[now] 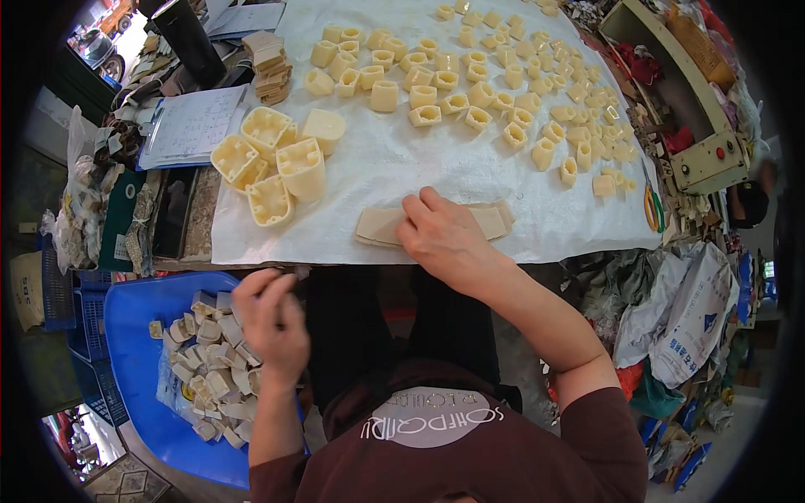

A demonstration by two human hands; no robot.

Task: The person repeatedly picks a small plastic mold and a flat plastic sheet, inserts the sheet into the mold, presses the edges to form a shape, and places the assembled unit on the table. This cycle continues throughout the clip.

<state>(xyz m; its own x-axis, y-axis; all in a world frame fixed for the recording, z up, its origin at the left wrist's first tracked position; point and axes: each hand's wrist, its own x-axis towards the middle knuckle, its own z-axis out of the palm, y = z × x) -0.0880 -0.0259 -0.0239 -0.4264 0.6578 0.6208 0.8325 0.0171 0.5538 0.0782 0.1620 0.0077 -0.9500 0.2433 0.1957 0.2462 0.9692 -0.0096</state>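
Observation:
Near the table's front edge, my right hand [444, 237] rests with curled fingers on a short stack of beige strips [381, 225], which reaches out on both sides of it. My left hand [273, 323] is raised off the table's front edge, beside a blue plastic tub or seat [134, 360]. Its fingers are bent and smeared by motion, so whether they hold anything is unclear. Many small beige-covered pieces [220, 384] lie heaped in the blue plastic. Several larger cream hollow blocks [302, 168] stand grouped on the white sheet [377, 172], left of the strips.
Many small cream hollow pieces [384, 95] spread over the table's far and right parts. Green-handled scissors [653, 210] lie at the right edge. A clipboard [191, 126], a stack of beige pieces [270, 67] and a black cylinder [186, 40] are at left. Plastic bags [683, 318] hang at right.

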